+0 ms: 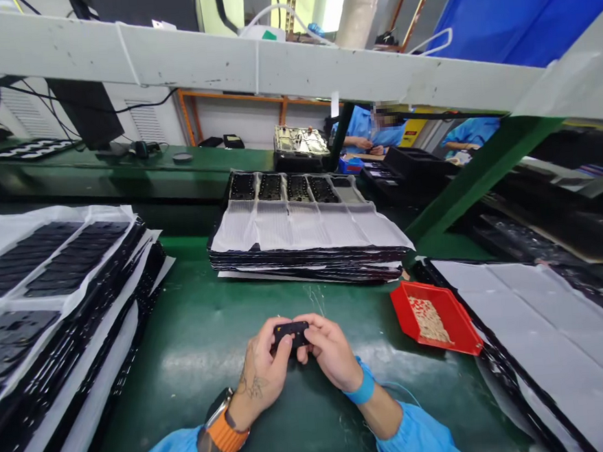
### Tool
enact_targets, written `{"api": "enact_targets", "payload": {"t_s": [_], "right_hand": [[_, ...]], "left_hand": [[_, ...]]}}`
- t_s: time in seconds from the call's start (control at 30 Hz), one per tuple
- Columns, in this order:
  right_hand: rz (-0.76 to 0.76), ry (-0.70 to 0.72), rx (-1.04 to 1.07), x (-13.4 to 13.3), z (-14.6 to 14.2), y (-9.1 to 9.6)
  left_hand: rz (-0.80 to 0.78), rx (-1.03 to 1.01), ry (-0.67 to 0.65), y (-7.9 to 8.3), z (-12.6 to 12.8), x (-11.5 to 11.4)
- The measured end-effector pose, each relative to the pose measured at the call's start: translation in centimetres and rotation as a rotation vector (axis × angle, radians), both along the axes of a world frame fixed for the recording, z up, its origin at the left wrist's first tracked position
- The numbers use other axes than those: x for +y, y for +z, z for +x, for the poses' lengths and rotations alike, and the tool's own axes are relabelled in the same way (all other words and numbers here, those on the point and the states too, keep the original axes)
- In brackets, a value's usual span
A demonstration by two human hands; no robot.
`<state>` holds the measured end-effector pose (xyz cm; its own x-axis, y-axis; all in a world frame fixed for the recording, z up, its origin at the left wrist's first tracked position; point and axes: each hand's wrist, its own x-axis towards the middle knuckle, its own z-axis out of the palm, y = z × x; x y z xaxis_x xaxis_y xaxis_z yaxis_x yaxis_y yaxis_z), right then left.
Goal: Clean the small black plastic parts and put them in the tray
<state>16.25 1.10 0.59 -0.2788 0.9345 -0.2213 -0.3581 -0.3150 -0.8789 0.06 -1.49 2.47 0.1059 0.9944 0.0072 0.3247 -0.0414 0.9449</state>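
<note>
Though two hands (262,366) (335,352), one part (291,329)

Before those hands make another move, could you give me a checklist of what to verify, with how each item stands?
1. Black part held by both left hand and right hand: ok.
2. Black part's underside sound: cannot tell; it is hidden.
3. Red bin open at the top, with small pale pieces inside: ok.
4. Blue wristband around the right wrist: ok.
5. Thin blue cord by that wrist connected at its far end: cannot tell.
6. Middle tray stack apart from both hands: ok.
</note>
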Motion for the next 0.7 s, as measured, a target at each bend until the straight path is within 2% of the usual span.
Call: {"api": "enact_targets", "payload": {"t_s": [0.23,0.7], "right_hand": [[-0.047,-0.022,-0.003,0.05,-0.17,-0.21],[-0.033,-0.096,-0.019,0.03,-0.26,-0.44]], "left_hand": [[-0.01,-0.023,-0.039,-0.01,0.16,0.04],[-0.046,-0.069,-0.072,-0.7,0.34,-0.03]]}}
